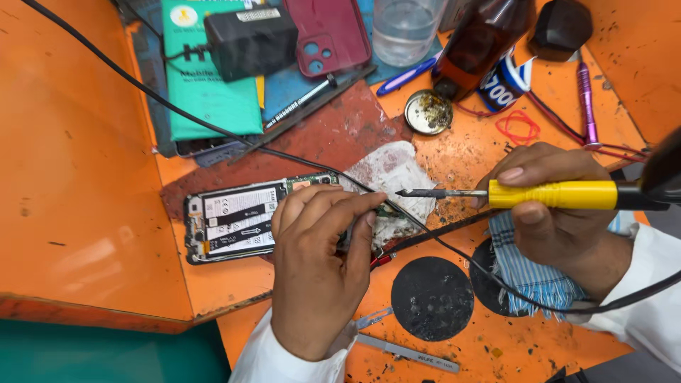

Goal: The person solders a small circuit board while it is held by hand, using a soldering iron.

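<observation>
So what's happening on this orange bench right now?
A person is working on an opened phone lying on the orange bench, its back off and the battery showing. The left hand pinches down on the phone's circuit-board end. The right hand grips a yellow-handled soldering iron, its tip pointing at the spot under the left fingertips. A white cloth lies under that end, and a small tin lid sits behind it.

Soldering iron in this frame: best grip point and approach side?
Grip the soldering iron on its yellow handle, coming from the person's right, as the right hand does. It lies roughly level with the dark metal tip pointing toward the left hand and opened phone; the tip end is likely hot.
</observation>
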